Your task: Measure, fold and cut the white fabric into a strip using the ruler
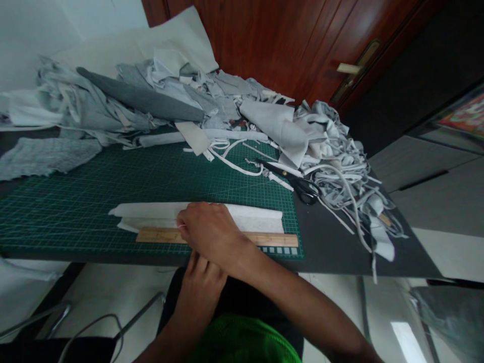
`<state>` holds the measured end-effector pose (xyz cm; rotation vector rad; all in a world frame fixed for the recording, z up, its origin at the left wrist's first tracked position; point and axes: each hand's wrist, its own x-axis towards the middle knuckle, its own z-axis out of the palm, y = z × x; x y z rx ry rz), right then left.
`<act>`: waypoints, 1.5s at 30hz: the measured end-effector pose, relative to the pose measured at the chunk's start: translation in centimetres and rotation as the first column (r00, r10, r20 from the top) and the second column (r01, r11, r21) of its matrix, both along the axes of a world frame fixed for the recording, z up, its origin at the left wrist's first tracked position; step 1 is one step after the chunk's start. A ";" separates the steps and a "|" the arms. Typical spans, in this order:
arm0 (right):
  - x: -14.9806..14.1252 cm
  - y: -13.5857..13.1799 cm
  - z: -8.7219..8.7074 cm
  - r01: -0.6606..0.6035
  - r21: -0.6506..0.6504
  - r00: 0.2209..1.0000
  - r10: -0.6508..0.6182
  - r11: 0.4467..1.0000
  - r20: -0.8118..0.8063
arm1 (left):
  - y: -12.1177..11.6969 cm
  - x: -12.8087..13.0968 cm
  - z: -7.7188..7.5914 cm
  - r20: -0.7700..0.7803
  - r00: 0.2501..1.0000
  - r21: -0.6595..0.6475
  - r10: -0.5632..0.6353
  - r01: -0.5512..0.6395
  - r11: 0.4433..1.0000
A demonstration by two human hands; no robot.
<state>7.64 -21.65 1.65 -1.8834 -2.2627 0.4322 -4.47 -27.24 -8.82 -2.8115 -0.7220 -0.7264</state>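
Note:
A folded strip of white fabric (151,209) lies lengthwise on a green cutting mat (162,176). Along its near edge runs a wooden ruler (159,235). My right hand (207,222) rests over the middle of the fabric and ruler, its fingers curled closed; whatever they hold is hidden, with only a thin pale line at the fingertips. Beneath my right wrist, my left hand (204,275) reaches from the table's front edge toward the ruler. Its fingers look stretched forward, with the tips covered by my right hand.
Black-handled scissors (291,179) lie at the mat's right edge among white fabric cords (242,169). Grey and white fabric scraps (102,101) are heaped along the back. Another tangled pile of strips (340,171) covers the right side. Behind the table stands a brown wooden door (264,45).

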 end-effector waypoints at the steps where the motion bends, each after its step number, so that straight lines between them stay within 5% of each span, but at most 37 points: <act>1: 0.2 -0.1 0.0 -0.002 0.006 1.000 0.001 1.000 0.007 | 0.0 0.1 0.2 0.001 1.000 0.000 0.004 -0.004 1.000; 7: 3.2 -1.9 0.9 0.025 -0.051 1.000 -0.025 0.998 -0.002 | 0.0 1.0 1.6 0.024 0.999 0.021 0.032 -0.033 0.999; 23: 7.9 -6.6 1.5 0.124 -0.075 0.987 -0.116 0.989 0.113 | 0.1 0.8 1.0 -0.027 0.999 0.015 0.042 -0.042 0.999; 26: 10.2 -7.9 1.1 0.181 0.011 0.983 -0.181 0.983 0.043 | 0.0 0.9 1.2 -0.057 0.997 0.019 0.060 -0.059 0.998; 31: 16.2 -9.5 -0.6 0.498 0.264 0.865 -0.494 0.826 -0.086 | -0.2 1.0 1.1 -0.066 0.995 -0.007 0.077 -0.077 0.997; 36: 19.9 -10.4 -3.6 0.573 0.291 0.818 -0.555 0.766 -0.150 | -0.1 1.0 1.0 -0.081 0.993 -0.005 0.081 -0.081 0.997; 39: 19.3 -10.8 -3.7 0.610 0.360 0.790 -0.577 0.706 -0.208 | -0.1 1.0 1.1 -0.089 0.993 0.002 0.078 -0.079 0.997; 42: 16.5 -12.2 -1.2 0.666 0.416 0.746 -0.564 0.620 -0.354 | 0.0 1.1 1.3 -0.091 0.992 0.012 0.089 -0.088 0.996; 45: 12.2 -15.7 2.3 0.682 0.302 0.663 -0.389 0.666 -0.640 | 0.1 1.1 1.4 -0.091 0.992 0.001 0.090 -0.090 0.996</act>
